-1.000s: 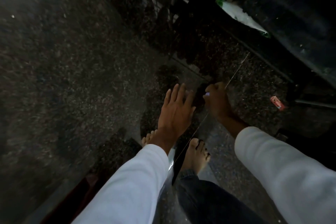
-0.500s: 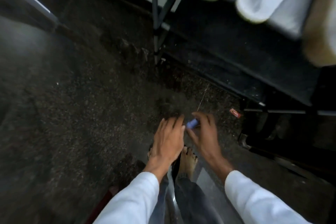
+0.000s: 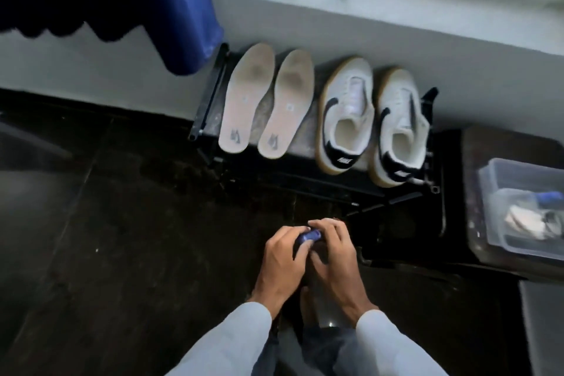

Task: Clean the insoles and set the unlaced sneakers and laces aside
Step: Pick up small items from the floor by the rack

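Two pale insoles [image 3: 247, 98] [image 3: 286, 104] lie side by side on a low black rack [image 3: 210, 101] against the wall. To their right stand two white sneakers with gum soles and black heels [image 3: 346, 114] [image 3: 399, 128], unlaced as far as I can see. Below the rack, my left hand [image 3: 282, 259] and my right hand [image 3: 332, 256] meet around a small blue object [image 3: 309, 236]; both grip it. What the object is stays unclear. No laces show.
A blue curtain [image 3: 180, 9] hangs at the upper left above the rack's end. A clear plastic box [image 3: 518, 210] with cloth and small items sits on a dark stand at the right. The floor is dark stone. My bare feet are below my hands.
The view has lifted from the dark floor to the rack with insoles and sneakers. My hands have come together on the small blue object, which the right hand alone held before.
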### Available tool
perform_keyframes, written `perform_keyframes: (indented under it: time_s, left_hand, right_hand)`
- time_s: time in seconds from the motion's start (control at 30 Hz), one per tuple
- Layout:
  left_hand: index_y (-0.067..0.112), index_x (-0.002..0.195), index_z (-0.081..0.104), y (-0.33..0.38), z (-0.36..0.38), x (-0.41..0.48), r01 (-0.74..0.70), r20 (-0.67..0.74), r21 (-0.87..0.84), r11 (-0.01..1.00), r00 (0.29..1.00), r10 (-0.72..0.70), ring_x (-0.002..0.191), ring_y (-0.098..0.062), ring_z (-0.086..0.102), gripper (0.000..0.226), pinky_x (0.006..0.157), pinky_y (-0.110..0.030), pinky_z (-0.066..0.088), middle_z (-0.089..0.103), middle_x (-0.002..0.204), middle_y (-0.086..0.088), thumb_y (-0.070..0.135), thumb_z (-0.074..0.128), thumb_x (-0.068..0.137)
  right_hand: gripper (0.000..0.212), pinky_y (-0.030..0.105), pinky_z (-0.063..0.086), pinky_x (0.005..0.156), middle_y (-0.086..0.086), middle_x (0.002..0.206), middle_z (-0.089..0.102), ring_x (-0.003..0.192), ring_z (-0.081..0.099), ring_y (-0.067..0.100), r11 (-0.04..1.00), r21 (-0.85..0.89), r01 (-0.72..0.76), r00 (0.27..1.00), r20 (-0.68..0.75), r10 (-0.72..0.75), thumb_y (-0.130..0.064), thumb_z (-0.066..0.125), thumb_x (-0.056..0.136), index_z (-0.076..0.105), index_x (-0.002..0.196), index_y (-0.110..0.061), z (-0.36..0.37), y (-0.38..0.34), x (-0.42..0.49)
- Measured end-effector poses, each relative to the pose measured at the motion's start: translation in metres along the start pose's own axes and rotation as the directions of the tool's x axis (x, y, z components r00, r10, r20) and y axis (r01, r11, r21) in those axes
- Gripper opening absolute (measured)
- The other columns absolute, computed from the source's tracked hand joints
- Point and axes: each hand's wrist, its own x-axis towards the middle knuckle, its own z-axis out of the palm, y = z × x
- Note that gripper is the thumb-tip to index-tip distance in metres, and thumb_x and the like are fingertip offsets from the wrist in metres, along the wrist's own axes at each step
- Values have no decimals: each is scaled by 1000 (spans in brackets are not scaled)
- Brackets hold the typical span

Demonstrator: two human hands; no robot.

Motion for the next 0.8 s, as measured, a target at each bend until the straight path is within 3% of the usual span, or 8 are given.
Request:
perform_keyframes:
  time_s: [0.2,0.33,0.47,0.57,0.67,0.73,0.8]
  left_hand:
    - [20,109,71,70,26,-8,-58,95,-9,998,994,59,96,2,64,21,85,-12,51,68,104,10,15,69,88]
    - [21,108,72,121,72,-6,-124,180,-2,992,976,122,96,5,63,24,85,-11,51,69,101,13,10,71,86]
    - [23,109,71,171,134,2,-152,238,-58,987,958,161,98,4,65,29,87,-17,53,69,104,15,6,69,86]
    - [18,118,68,205,182,15,-154,252,-75,985,953,168,103,-2,66,34,93,-30,54,69,115,7,7,69,86]
    - [18,129,61,246,228,26,-216,290,1,976,935,206,114,-7,61,40,103,-29,49,62,127,4,12,67,89]
    - [21,133,57,268,250,34,-264,301,68,962,925,232,123,-8,55,43,107,-23,43,55,136,6,15,64,91]
    - [23,137,53,281,265,42,-305,331,132,943,911,248,128,-9,51,45,105,-22,44,49,142,6,19,62,93]
  right_hand:
    - [34,18,49,94,-8,109,67,104,63,2,992,97,-79,984,-150,94,5,64,84,69,110,-16,-85,1,-26]
    - [22,22,52,90,-12,106,68,101,64,2,978,145,-148,957,-229,179,-12,69,88,72,108,-21,-141,26,-41]
    - [17,19,51,87,-11,100,70,96,65,2,967,159,-198,921,-307,239,-12,69,88,74,101,-22,-204,64,-44]
    - [16,10,45,87,-9,98,72,92,64,-2,957,142,-254,893,-347,288,-13,71,86,74,100,-20,-253,100,-39]
    - [16,4,41,83,-3,95,73,85,63,4,947,73,-313,855,-412,315,-15,74,83,73,99,-16,-312,149,-27]
    - [16,8,42,81,2,95,72,84,63,9,928,58,-369,828,-434,357,-14,75,84,72,100,-13,-349,180,-16]
    - [18,20,47,83,5,100,70,89,63,14,897,51,-439,797,-438,415,-16,72,87,70,104,-11,-381,209,-3]
